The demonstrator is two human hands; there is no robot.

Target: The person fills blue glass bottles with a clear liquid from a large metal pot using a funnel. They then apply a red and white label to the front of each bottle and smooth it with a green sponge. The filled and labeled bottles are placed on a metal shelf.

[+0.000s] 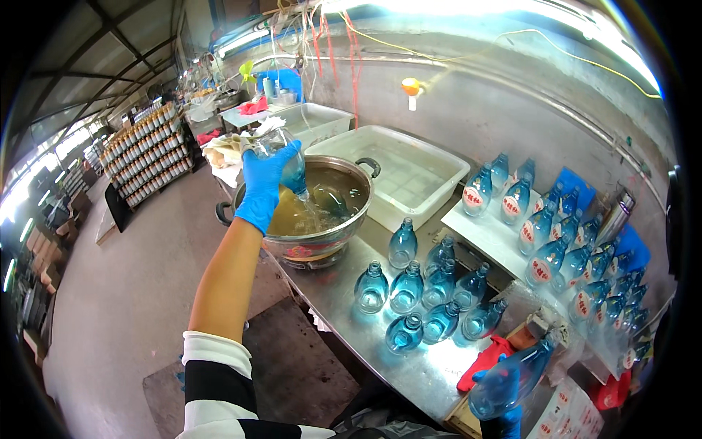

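Concrete floor and a grey wall enclose a workshop bay; a steel worktop point(409, 366) runs along the wall, its surface wet and reflective. On it stand a large metal pot point(322, 241) of brownish liquid, a white plastic tub point(431, 183) and a cluster of unlabelled blue glass bottles point(424, 293); labelled bottles point(541, 241) fill a white shelf to the right.

The left hand point(265, 183), in a blue glove, is wrapped round an upturned bottle point(289, 164) held over the pot, its contents draining in. The right hand point(504, 399), also gloved, is closed on a second bottle point(512, 377) at the worktop's near edge, beside a red cloth point(482, 362).

Risks, as judged: wet gloves on smooth glass could let either bottle slip. The stream could splash over the pot rim. The close-packed cluster could topple if knocked.
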